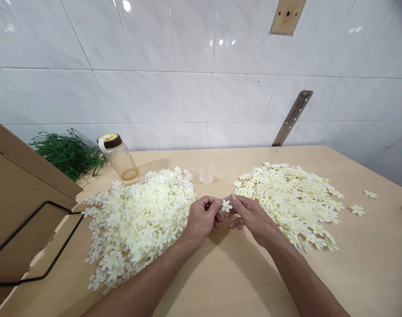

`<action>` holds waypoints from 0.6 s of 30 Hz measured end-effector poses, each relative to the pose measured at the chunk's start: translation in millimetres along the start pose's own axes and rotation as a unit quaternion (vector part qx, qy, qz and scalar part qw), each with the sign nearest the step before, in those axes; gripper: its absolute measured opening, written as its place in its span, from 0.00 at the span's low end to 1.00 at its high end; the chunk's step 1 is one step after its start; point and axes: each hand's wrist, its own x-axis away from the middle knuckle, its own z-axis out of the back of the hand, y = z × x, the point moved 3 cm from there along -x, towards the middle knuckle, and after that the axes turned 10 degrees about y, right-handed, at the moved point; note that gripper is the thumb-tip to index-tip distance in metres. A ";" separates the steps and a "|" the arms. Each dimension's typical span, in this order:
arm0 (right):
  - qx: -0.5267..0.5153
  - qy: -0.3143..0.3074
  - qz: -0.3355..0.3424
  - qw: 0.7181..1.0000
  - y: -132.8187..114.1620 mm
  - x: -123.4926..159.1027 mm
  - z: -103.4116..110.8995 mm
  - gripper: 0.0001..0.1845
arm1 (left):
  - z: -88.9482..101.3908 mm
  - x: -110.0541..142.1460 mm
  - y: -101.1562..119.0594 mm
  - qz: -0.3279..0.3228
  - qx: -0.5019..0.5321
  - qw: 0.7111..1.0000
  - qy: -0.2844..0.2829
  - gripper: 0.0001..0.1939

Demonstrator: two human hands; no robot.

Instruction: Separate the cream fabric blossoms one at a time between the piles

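Between my two hands, above the middle of the table, is one small white artificial flower (226,205) with a pale yellow centre. My left hand (204,216) pinches its left side between thumb and forefinger. On the other side, the thumb and forefinger of my right hand (249,215) close on its edge. A thick heap of white flowers (144,224) lies to the left, close to my left wrist. Beyond my right hand spreads a flatter pile of cream-yellow flowers (290,198). A small clear cup (206,173) stands just past my hands; its contents are hard to make out.
A clear bottle (121,160) with a brown and yellow lid stands behind the left heap. Green artificial stems (68,154) lie beside a cardboard box (25,193). A black wire frame (60,246) juts over the left edge. Tiled wall with a metal bracket (292,119) rises behind.
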 end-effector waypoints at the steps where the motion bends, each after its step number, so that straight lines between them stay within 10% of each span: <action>1: -0.001 -0.006 -0.002 1.000 -0.1 0.3 -0.6 0.25 | 0.3 0.4 0.1 -0.011 -0.010 1.000 0.005 0.16; 18: 0.072 0.025 0.015 0.997 7.9 -5.6 -0.3 0.19 | 1.9 14.3 11.5 -0.122 -0.118 0.984 0.061 0.09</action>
